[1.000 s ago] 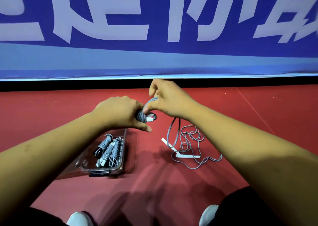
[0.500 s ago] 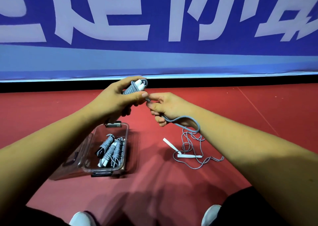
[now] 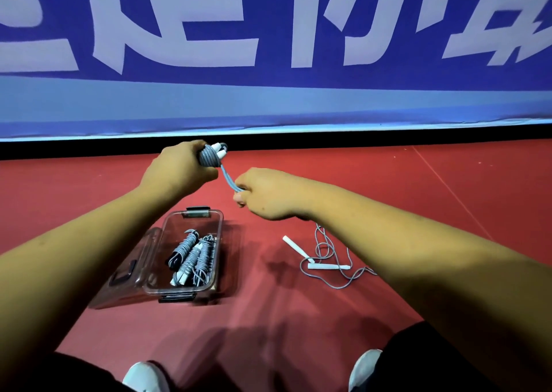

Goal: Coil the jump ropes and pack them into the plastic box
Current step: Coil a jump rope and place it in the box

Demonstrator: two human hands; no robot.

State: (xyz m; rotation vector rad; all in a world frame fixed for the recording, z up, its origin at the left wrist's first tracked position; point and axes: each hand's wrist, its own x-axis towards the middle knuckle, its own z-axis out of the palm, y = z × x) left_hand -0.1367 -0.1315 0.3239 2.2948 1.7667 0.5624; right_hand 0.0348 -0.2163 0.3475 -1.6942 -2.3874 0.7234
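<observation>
The hands had drawn apart since half a second earlier, when they touched, and the slack loop that hung below the right wrist was gone. The left hand [image 3: 179, 170] gripped one grey-blue jump rope [image 3: 209, 156], wound into a tight bundle with its two white handle ends [image 3: 220, 150] poking out of the top, held in the air before the black strip at the banner's foot. The right hand [image 3: 265, 196] pinched the rope's doubled tail [image 3: 228, 179], which ran taut and slanting between the two hands. Below the left forearm a clear plastic box [image 3: 221, 236] stood open on the red floor [image 3: 268, 317], holding three coiled ropes [image 3: 191, 258] side by side; the far part of its bottom showed bare. It had two black latches [image 3: 197, 211], one at each short end, and its clear lid [image 3: 128, 272] leaned at its left side. One loose jump rope [image 3: 324, 248] lay uncoiled on the floor to the right, partly hidden under the right forearm, its two white handles [image 3: 328, 267] near each other. Bare floor separated box and loose rope. A blue banner [image 3: 268, 102] with white characters closed off the far edge. Two white shoes [image 3: 143, 373] showed at the bottom.
</observation>
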